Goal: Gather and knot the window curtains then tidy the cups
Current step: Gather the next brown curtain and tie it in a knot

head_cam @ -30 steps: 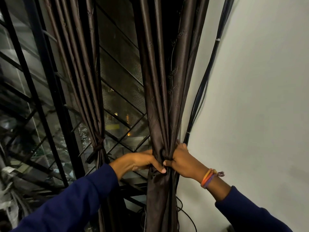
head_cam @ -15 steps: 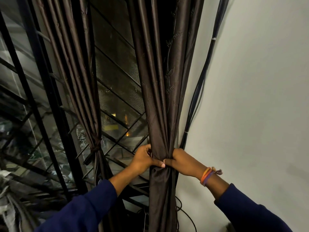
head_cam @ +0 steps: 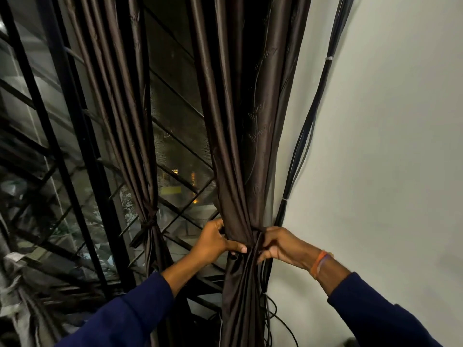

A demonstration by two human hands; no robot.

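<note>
Right curtain [head_cam: 240,151] bunched at wall side.
Left hand [head_cam: 213,242] and right hand [head_cam: 280,244] grip gathered folds, fingers closed round cloth, likely cinching for knotting.

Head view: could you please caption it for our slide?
Both hands grip the gathered brown curtain beside the wall.

A single head-worn wide-angle camera looks forward and slightly down, close to a dark right curtain [head_cam: 240,146] beside the white wall [head_cam: 388,146]. Both hands enter from the bottom edge, at arm's reach. The window grille [head_cam: 75,159] bends at the left edge, probably from lens distortion. No second view overlaps.
</note>
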